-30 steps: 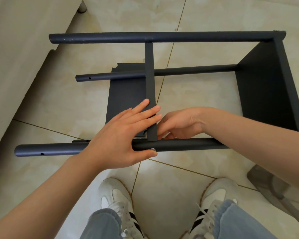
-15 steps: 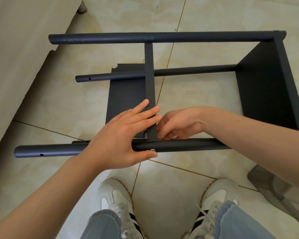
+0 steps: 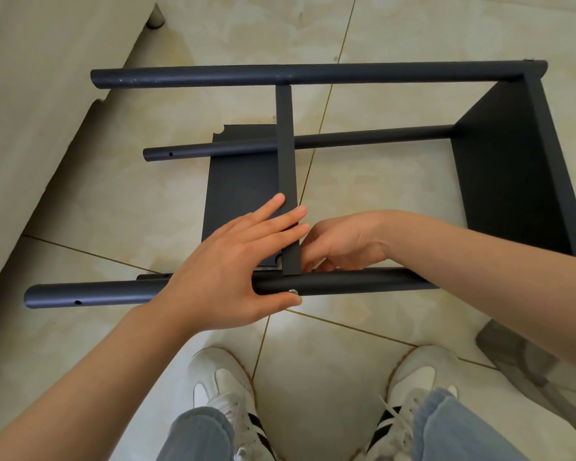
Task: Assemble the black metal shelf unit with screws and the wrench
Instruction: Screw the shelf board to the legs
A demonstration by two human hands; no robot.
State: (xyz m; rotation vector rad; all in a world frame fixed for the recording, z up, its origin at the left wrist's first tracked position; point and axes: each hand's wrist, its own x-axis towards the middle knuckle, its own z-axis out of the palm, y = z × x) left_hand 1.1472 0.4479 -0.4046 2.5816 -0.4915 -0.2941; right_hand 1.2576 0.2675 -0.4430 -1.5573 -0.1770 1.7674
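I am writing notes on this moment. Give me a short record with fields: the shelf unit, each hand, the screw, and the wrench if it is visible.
unit: black shelf unit lies on its side on the tiled floor
left hand: left hand rests over the near pole, straight fingers pressing on the middle shelf edge
right hand: right hand is behind the near pole at the same joint, fingers curled; whatever it holds is hidden
screw: silver screw head shows in the near pole, beside the left thumb
wrench: not visible
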